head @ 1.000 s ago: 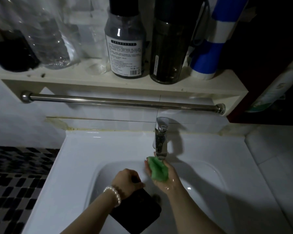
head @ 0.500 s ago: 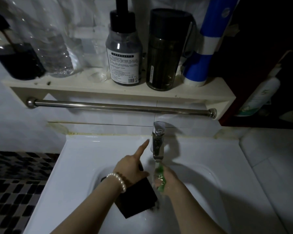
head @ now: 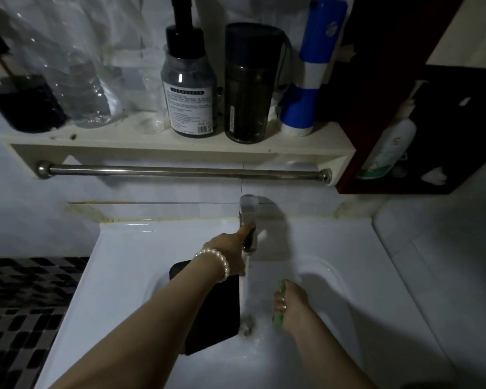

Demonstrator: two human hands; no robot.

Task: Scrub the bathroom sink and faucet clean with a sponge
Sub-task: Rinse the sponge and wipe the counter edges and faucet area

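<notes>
A white sink (head: 129,256) fills the lower half of the view, with a chrome faucet (head: 249,217) at its back edge and water running down from it to the drain (head: 247,328). My left hand (head: 230,248), with a pearl bracelet on the wrist, holds a black phone (head: 211,315) under the palm while its forefinger touches the faucet's left side. My right hand (head: 291,304) is low in the basin, right of the stream, closed around a green sponge (head: 278,318) that shows only at its edges.
Just above the faucet a steel towel bar (head: 180,172) hangs under a cream shelf (head: 180,148) holding a pump bottle (head: 188,85), a dark flask (head: 250,85), a blue-and-white torch (head: 310,74) and clear bottles. A dark cabinet (head: 418,108) stands at the right, mosaic tile at the left.
My left hand went up from the basin with the phone until its forefinger met the faucet. My right hand drew the sponge down and away from the spout, and water now runs.
</notes>
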